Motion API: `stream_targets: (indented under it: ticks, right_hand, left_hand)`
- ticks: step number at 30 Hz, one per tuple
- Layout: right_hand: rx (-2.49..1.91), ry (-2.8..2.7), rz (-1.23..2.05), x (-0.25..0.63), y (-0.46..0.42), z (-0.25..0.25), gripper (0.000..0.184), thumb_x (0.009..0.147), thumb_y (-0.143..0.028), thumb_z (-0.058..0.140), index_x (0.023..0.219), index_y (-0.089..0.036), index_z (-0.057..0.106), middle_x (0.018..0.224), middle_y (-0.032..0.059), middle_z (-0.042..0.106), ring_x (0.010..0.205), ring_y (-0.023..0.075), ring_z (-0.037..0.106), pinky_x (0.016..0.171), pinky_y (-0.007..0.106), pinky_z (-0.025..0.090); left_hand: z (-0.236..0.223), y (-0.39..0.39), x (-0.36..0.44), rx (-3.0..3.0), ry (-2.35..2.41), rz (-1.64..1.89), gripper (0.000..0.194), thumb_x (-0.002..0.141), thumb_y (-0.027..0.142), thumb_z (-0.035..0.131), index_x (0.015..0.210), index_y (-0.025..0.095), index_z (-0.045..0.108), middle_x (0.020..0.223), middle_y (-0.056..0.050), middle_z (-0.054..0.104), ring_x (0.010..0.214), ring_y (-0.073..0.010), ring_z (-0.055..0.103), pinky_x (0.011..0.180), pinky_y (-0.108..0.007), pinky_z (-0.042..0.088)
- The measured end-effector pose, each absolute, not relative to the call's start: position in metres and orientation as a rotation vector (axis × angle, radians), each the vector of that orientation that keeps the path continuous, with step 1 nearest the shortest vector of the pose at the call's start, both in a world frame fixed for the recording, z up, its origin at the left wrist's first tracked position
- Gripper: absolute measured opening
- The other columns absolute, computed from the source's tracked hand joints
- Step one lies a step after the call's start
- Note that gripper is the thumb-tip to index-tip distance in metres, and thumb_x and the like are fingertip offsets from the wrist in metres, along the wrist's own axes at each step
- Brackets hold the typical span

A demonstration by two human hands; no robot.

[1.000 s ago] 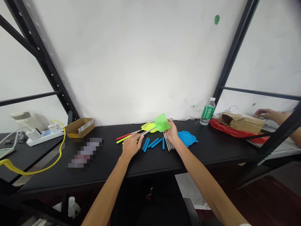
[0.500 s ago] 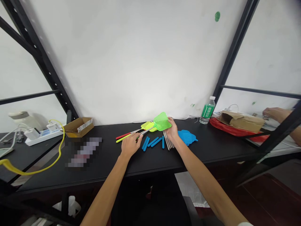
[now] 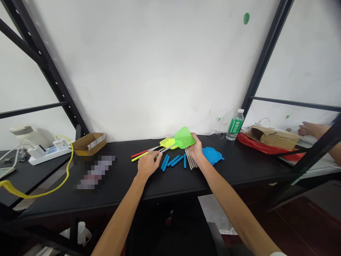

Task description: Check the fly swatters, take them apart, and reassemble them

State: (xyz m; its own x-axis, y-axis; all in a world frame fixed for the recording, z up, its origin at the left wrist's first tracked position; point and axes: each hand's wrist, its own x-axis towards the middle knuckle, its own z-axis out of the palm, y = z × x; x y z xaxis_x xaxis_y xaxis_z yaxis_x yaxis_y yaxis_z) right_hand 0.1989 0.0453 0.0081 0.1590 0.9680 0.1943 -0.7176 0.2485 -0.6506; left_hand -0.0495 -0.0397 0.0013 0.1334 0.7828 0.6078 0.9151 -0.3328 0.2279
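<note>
A green fly swatter [image 3: 184, 137] is held up between both hands, tilted over the desk. My left hand [image 3: 148, 164] is closed around its handle end, and the fingers hide most of the grip. My right hand [image 3: 196, 146] pinches the right edge of the mesh head. Behind lies a yellow swatter head [image 3: 166, 142], with a red handle [image 3: 139, 154] and a yellow-green handle [image 3: 139, 156] reaching left. Several blue grips [image 3: 174, 160] lie between the hands. Thin metal rods [image 3: 190, 160] rest under my right hand, and stacked blue swatter heads [image 3: 212, 155] lie right of it.
A water bottle [image 3: 235, 125] stands at the back right, near a torn cardboard box [image 3: 274, 137] on red plastic. At the left are an open carton [image 3: 90, 143], a power strip [image 3: 50, 153] and a yellow cable [image 3: 68, 170]. Another person's hand [image 3: 313, 129] shows far right.
The green swatter's head has shifted very slightly to the right with my right hand. My left hand keeps its place. The other person's hand at far right has moved a little.
</note>
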Motion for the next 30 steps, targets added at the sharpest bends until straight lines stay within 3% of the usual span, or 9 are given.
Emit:
stream_targets:
  ticks: [8, 15, 21, 30]
  right_hand:
    - [-0.441, -0.656, 1.239, 0.1992, 0.0443, 0.0101, 0.018, 0.071, -0.031, 0.069, 0.088, -0.025, 0.064, 0.084, -0.0031, 0.068, 0.071, 0.0155, 0.061, 0.056, 0.025, 0.045]
    - [-0.427, -0.615, 1.233, 0.1977, 0.0446, 0.0102, 0.016, 0.071, -0.028, 0.068, 0.085, -0.024, 0.063, 0.089, -0.0025, 0.07, 0.078, 0.0162, 0.063, 0.061, 0.026, 0.048]
    - [-0.511, -0.542, 1.27, 0.1955, 0.0477, 0.0075, 0.024, 0.08, -0.04, 0.058, 0.096, -0.023, 0.065, 0.096, 0.0015, 0.073, 0.087, 0.0202, 0.067, 0.066, 0.03, 0.053]
    - [-0.595, -0.552, 1.223, 0.198, 0.0504, 0.0034, 0.019, 0.079, -0.038, 0.057, 0.088, -0.023, 0.064, 0.081, 0.0008, 0.07, 0.076, 0.0191, 0.067, 0.063, 0.03, 0.052]
  left_hand:
    - [0.0052, -0.0424, -0.0484, -2.211, -1.744, -0.933, 0.04, 0.097, 0.049, 0.042, 0.108, 0.025, 0.072, 0.086, -0.004, 0.074, 0.076, -0.0204, 0.066, 0.062, -0.027, 0.037]
    - [0.0069, -0.0429, -0.0476, -2.229, -1.758, -0.911, 0.039, 0.097, 0.048, 0.043, 0.108, 0.024, 0.072, 0.089, -0.004, 0.075, 0.08, -0.0204, 0.067, 0.063, -0.028, 0.039]
    - [0.0041, -0.0421, -0.0472, -2.241, -1.684, -0.961, 0.039, 0.097, 0.049, 0.044, 0.107, 0.024, 0.073, 0.094, -0.005, 0.076, 0.084, -0.0206, 0.068, 0.069, -0.028, 0.042]
    - [0.0032, -0.0424, -0.0479, -2.259, -1.619, -0.99, 0.038, 0.097, 0.048, 0.046, 0.105, 0.024, 0.074, 0.099, -0.006, 0.075, 0.086, -0.0199, 0.069, 0.074, -0.028, 0.046]
